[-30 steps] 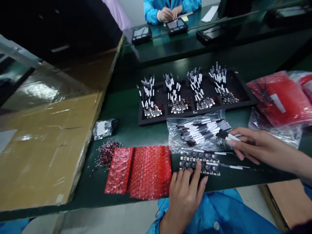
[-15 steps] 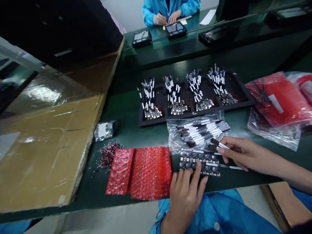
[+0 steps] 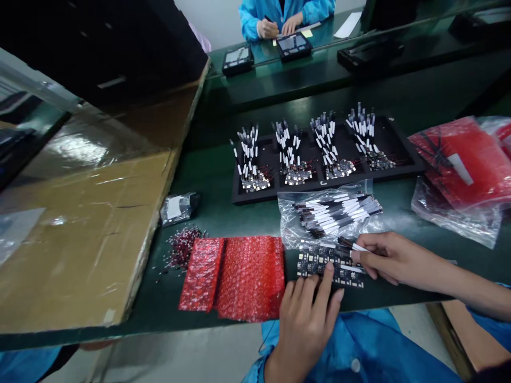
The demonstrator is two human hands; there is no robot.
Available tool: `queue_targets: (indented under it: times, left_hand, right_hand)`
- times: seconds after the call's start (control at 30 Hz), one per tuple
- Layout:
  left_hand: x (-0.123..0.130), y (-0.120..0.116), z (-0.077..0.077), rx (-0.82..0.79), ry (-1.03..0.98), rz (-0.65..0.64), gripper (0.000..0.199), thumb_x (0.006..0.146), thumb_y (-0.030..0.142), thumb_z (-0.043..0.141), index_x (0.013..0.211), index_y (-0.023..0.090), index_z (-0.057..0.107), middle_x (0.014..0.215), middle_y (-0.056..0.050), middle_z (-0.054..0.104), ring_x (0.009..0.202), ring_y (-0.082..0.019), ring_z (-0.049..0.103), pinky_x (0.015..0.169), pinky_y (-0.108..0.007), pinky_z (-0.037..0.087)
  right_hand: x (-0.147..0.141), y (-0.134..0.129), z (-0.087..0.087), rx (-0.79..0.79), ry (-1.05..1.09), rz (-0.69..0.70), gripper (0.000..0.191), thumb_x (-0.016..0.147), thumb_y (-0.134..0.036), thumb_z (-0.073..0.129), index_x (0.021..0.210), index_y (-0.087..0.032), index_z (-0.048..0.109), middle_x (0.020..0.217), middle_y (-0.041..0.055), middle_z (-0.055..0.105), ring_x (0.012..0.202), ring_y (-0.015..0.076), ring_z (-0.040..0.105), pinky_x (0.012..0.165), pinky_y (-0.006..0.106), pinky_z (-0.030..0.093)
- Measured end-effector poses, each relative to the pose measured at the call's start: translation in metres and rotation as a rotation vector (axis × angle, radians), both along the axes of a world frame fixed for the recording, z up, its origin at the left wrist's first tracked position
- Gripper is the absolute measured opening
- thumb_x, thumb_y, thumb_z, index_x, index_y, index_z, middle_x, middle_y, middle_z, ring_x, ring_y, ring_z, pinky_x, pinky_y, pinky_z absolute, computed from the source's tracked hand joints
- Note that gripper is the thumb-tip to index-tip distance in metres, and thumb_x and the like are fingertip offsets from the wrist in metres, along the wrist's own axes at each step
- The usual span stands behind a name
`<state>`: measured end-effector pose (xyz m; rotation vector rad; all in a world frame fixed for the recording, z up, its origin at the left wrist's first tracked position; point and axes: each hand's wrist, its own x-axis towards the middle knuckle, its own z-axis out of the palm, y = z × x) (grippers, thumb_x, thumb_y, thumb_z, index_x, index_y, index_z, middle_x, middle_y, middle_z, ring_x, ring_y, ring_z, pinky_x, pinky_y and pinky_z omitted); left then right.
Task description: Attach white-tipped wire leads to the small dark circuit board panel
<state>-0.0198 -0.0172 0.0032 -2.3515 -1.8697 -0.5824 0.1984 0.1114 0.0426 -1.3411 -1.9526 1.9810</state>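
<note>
On the dark green table lies a panel of small black circuit boards (image 3: 316,256). My left hand (image 3: 305,314) rests at its near edge with fingers stretched out, the index fingertip touching the panel. My right hand (image 3: 385,258) is closed in a pinch on a few thin black-and-white strips (image 3: 351,244), just over the panel's right side. Another such strip (image 3: 352,268) lies across the panel's right part, its far end hidden by my right hand. Behind the panel, many similar strips (image 3: 339,213) lie on a clear plastic bag (image 3: 289,229).
A black compartment tray (image 3: 399,141) holds bunches of boards with strips. Red bubble wrap (image 3: 251,276), a pile of small wired parts (image 3: 183,244) and a silvery packet (image 3: 179,208) lie left, beside cardboard (image 3: 88,223). Red bags (image 3: 467,159) lie right. A person (image 3: 287,18) writes opposite.
My right hand has moved slightly nearer the panel with the strips in its fingers. My left hand stays on the panel. The view has shifted a little.
</note>
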Motion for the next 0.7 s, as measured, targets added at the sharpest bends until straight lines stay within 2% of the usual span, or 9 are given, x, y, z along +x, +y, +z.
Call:
queue_targets:
  times: [0.23,0.4,0.5,0.7]
  left_hand:
    - [-0.009,-0.01,0.009,0.019,-0.01,-0.024,0.04,0.092,0.047,0.063,0.128,0.029,0.061,0.095,0.002,0.074,0.075,-0.015,0.066,0.068,-0.032,0.056]
    - [-0.016,-0.01,0.009,0.033,-0.039,0.011,0.036,0.093,0.043,0.063,0.126,0.027,0.063,0.094,0.001,0.074,0.073,-0.014,0.065,0.066,-0.032,0.053]
    - [-0.018,-0.008,0.008,0.033,-0.051,0.032,0.036,0.094,0.042,0.063,0.126,0.025,0.062,0.095,0.002,0.074,0.074,-0.014,0.065,0.068,-0.032,0.052]
    - [-0.018,-0.007,0.005,0.016,-0.057,0.033,0.036,0.092,0.043,0.065,0.127,0.033,0.061,0.095,0.002,0.074,0.073,-0.015,0.065,0.067,-0.034,0.055]
  right_hand:
    - [-0.012,-0.003,0.002,0.005,-0.05,0.048,0.036,0.103,-0.046,0.056,0.076,-0.023,0.054,0.065,-0.0046,0.069,0.038,0.0078,0.054,0.041,0.019,0.04]
    - [-0.024,-0.006,0.003,0.007,-0.061,0.104,0.034,0.104,-0.046,0.056,0.078,-0.024,0.053,0.061,-0.007,0.067,0.034,0.0072,0.052,0.035,0.017,0.036]
    - [-0.033,-0.008,-0.001,0.004,-0.06,0.126,0.033,0.105,-0.044,0.052,0.079,-0.024,0.051,0.059,-0.0075,0.066,0.033,0.0073,0.053,0.036,0.016,0.039]
    - [-0.041,-0.012,-0.007,-0.013,-0.084,0.134,0.032,0.107,-0.043,0.045,0.082,-0.024,0.054,0.058,-0.0056,0.068,0.036,0.0112,0.061,0.035,0.017,0.043]
